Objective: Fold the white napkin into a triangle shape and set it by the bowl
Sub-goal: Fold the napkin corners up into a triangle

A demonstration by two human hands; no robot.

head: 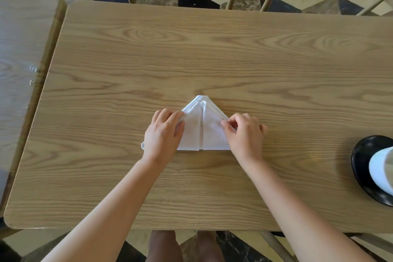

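With the left hand [163, 132], fingers curled, gripping the left edge of the white napkin [209, 132]. Folded to a point, flat on the desk [212, 49]. With the right hand [244, 134], pinching the right edge. Far right, well apart: black bowl [359, 155].

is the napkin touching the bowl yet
Apart. The head view shows the napkin mid-table, with a wide stretch of bare table between it and the bowl at the right edge.
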